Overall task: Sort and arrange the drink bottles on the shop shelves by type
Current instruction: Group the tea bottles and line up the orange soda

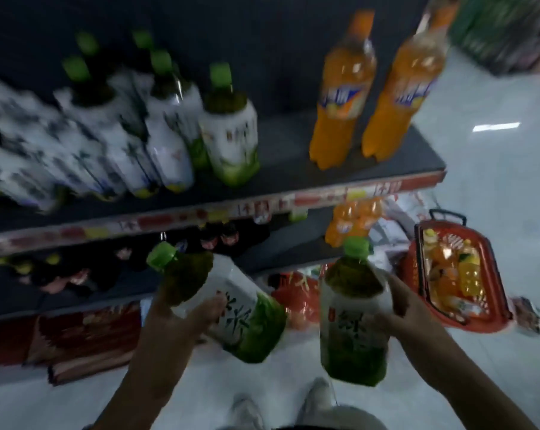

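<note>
A: Step shown? Tea bottles, one gripped in the left hand [182,308], one [354,321] in the right hand [399,305], are held below the shelf [293,178].

B: Next, placement beside the green-capped row [228,125] is judged needed, apart from the orange bottles [343,91].

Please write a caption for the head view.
Left hand and right hand each hold a green-capped tea bottle before the shop shelf.

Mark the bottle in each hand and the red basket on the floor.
Left-hand bottle [231,308]: head view, on its white label.
Right-hand bottle [352,324]: head view, on its label.
Red basket [492,305]: head view, on its right rim.
</note>
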Demonstrator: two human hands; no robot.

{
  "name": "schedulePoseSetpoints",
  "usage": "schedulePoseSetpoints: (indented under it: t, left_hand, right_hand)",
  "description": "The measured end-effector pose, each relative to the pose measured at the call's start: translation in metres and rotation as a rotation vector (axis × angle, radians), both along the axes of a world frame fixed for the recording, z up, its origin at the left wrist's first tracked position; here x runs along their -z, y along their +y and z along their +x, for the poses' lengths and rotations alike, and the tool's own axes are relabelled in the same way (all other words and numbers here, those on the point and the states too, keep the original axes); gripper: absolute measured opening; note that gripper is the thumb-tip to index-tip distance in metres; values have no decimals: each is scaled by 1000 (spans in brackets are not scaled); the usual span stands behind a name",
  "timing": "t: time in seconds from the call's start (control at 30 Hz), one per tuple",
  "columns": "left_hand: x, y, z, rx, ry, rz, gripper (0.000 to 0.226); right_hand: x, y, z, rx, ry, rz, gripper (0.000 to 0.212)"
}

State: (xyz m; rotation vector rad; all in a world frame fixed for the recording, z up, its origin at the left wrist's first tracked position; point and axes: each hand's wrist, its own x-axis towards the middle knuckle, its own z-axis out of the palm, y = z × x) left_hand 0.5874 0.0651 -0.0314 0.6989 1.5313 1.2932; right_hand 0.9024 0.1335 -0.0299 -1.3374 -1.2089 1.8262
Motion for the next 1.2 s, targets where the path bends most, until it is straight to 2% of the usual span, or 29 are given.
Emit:
schedulePoseSetpoints:
  t: [0.1, 0.23, 0.33, 0.47, 0.57, 0.73, 0.9, 1.0, 1.13, 1.2]
  left_hand:
    - [-41, 17, -15, 52, 71, 159, 48]
    - [-79, 50, -17, 56, 147, 316, 44]
    - [-83, 81, -9, 13, 225, 367, 56]
    - [-80, 131, 2, -37, 333, 347, 81]
    - [-75, 153, 1, -59, 440, 310, 78]
    - [-60, 159, -10, -134, 463, 223, 71]
    - [-57, 172, -12, -182, 524, 192, 58]
    - [-57, 180, -12, -162, 522, 198, 62]
    - [-50, 190, -11, -177, 582, 198, 66]
    - [-50, 198, -12, -169, 613, 191, 70]
  right_hand:
    - [-32, 1, -13, 70, -5, 137, 81]
    - [-59, 19, -31, 237, 15, 302, 74]
    - [-74, 45, -42, 339, 59, 367, 72]
    - [-83, 95, -55, 420, 77, 432, 48]
    - [-83, 127, -67, 361, 91, 447, 49]
    - [-65, 169, -95, 176, 107, 481, 60]
    - [-50, 200, -124, 164, 76, 546, 57]
    - [-40, 212, -141, 190, 24, 576, 58]
    - [-39, 223, -160, 184, 36, 624, 44]
    - [-36, 233, -172, 175, -5, 581, 34]
